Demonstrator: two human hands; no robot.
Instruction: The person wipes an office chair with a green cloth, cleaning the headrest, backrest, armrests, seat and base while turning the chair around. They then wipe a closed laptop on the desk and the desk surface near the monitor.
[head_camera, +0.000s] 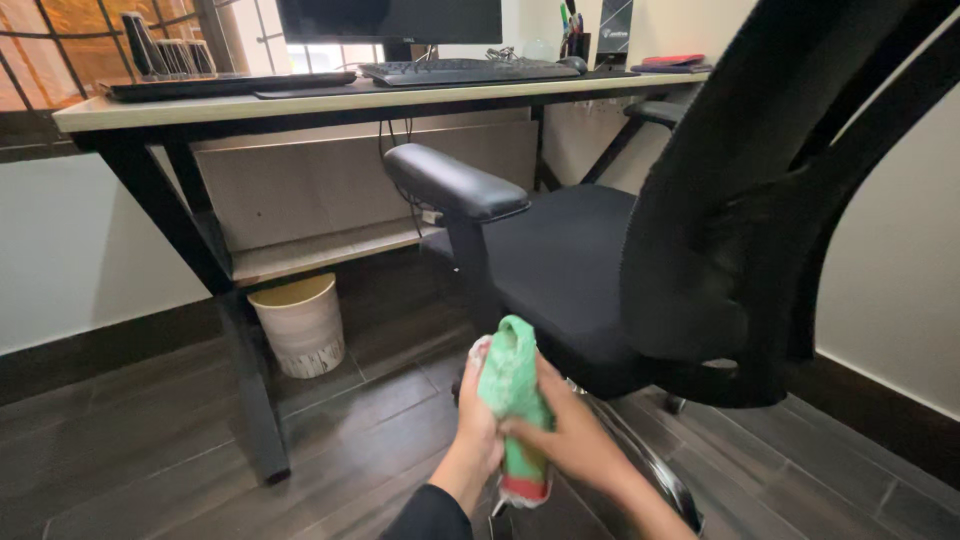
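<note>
A green cloth (512, 385) with a pink-red edge is bunched up between both my hands at the bottom middle. My left hand (478, 415) grips it from the left side, the wrist in a dark sleeve. Over its lower right part my right hand (572, 432) closes, fingers wrapped on the fabric. The cloth's top sits just in front of the seat edge of a black office chair (560, 260). The chair's left armrest (452, 182) rises above my hands and its mesh backrest (760, 190) fills the right side.
A desk (300, 105) with black legs stands behind the chair, bearing a keyboard (460, 70), a monitor base and a pen holder. A pale waste bin (300, 325) stands under the desk on the dark wooden floor. The chair's chrome base (650, 470) lies beside my right forearm.
</note>
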